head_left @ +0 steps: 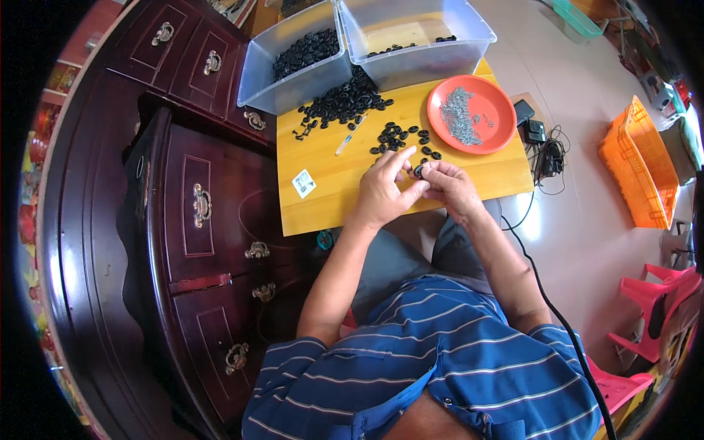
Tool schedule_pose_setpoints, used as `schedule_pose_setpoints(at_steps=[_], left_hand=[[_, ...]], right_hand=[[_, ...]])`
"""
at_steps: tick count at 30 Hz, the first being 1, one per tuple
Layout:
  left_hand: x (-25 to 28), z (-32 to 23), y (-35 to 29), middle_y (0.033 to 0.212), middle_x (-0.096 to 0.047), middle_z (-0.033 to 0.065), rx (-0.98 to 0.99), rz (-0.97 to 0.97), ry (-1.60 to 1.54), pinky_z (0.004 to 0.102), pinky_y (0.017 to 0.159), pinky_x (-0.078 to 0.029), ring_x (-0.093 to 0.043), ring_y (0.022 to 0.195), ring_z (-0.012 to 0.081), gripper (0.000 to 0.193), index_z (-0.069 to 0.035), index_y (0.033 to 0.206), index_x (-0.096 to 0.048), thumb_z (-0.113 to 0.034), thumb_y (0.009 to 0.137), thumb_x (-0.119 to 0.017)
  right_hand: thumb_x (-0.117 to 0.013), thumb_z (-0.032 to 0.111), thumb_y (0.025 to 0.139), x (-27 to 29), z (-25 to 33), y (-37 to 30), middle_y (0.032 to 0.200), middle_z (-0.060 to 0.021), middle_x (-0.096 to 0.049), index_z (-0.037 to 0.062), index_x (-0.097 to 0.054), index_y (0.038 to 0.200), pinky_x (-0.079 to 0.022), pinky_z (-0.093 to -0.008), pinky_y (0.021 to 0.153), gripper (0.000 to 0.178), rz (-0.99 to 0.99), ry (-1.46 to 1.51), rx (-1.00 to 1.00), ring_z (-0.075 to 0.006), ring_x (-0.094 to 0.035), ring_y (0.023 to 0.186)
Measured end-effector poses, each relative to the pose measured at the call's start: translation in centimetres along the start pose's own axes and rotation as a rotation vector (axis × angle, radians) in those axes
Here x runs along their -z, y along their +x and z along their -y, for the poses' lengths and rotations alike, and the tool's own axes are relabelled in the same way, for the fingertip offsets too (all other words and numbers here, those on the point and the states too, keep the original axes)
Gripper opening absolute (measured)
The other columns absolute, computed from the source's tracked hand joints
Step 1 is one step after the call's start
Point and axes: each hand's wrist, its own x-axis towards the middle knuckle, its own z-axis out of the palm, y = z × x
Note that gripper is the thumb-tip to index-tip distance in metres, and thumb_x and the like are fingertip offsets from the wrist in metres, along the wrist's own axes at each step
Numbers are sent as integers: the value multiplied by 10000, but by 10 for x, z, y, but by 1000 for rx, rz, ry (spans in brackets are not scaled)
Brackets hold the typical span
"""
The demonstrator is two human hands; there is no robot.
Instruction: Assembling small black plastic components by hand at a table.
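Right hand (pixel 453 192), fingers clamped on a small black oval piece (pixel 418 171) over the yellow table (pixel 341 194); left hand (pixel 383 191) beside it, whether its fingers grip too, I can't tell! Beyond, loose black ovals (pixel 391 135); to the right, a red plate (pixel 496 136); farthest, clear bins (pixel 433 67).

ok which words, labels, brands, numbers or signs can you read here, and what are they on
None can be read.
Card on the table: dark print, too small to read.
Held black part: too small to tell.
Shirt, plate, crate: no readable text.
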Motion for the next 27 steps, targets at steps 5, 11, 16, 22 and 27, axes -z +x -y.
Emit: schedule_pose_setpoints(at_steps=[5, 11, 16, 22, 27], left_hand=[[-12, -10, 6, 949, -627, 97, -184, -140, 279, 386, 720, -529, -640, 838, 269, 444, -58, 1124, -637, -111, 713, -796], [-24, -8, 8, 942, -636, 85, -228, -116, 304, 396, 708, -534, -653, 840, 277, 341, -65, 1022, -650, -84, 703, -765], [-27, -15, 10, 913, -644, 83, -224, -110, 264, 381, 698, -536, -659, 805, 276, 286, -63, 996, -671, -80, 726, -765], [-27, -18, 10, 934, -663, 103, -204, -72, 243, 376, 725, -539, -668, 842, 290, 266, -45, 1004, -687, -75, 751, -762], [-27, -17, 10, 923, -670, 104, -200, -66, 241, 371, 727, -541, -673, 839, 291, 238, -40, 999, -691, -60, 767, -742]], right_hand=[[-631, 202, 958, 3, -2, 1, 949, 9, -683, 120, -639, 985, -525, -253, 779, 86, 11, 156, 1, -72, -636, 823], [-620, 204, 962, 6, -1, -5, 925, 22, -674, 128, -628, 990, -526, -254, 779, 81, 5, 253, 24, -71, -632, 821], [-607, 206, 970, 13, -2, -7, 917, 16, -670, 117, -630, 1003, -538, -247, 727, 98, -17, 275, 21, -74, -634, 797], [-605, 216, 975, 19, -5, -4, 876, 0, -675, 91, -638, 1008, -544, -237, 681, 133, -23, 277, -1, -81, -639, 741], [-610, 216, 974, 19, -5, -3, 837, 2, -682, 86, -651, 997, -537, -228, 670, 139, -12, 241, 2, -74, -641, 714]])
